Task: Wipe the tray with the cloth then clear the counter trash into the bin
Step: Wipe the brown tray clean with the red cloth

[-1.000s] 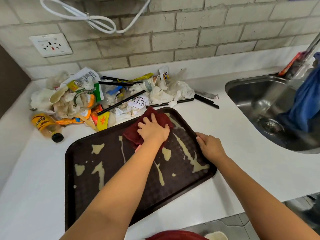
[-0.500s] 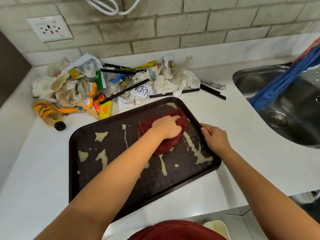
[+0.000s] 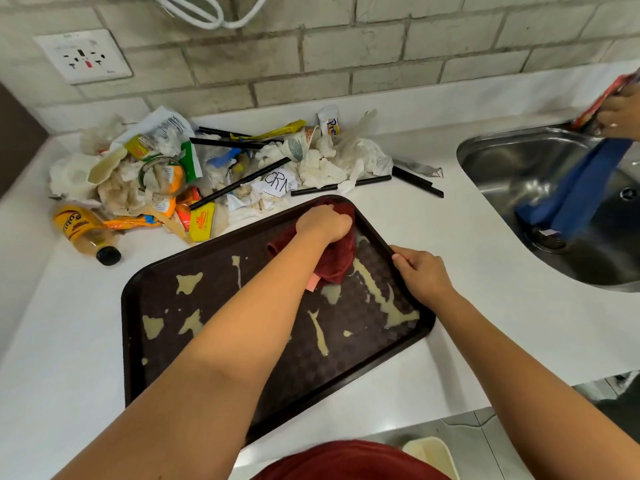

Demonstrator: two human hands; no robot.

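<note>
Wiping barely begun: left hand [image 3: 323, 223] grips the red cloth [image 3: 337, 261] at the brown tray's [image 3: 363, 379] far corner, right hand [image 3: 420, 273] clasps its rim, spills remain, trash pile [image 3: 214, 168] uncleared.

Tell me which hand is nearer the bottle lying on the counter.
Left. The left hand grips the cloth at the tray's far end, right of the bottle; the right hand holds the tray's right rim, farther off.

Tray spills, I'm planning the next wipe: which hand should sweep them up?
Left. The left hand already grips the cloth on the tray; the right hand holds the rim, steadying it.
</note>
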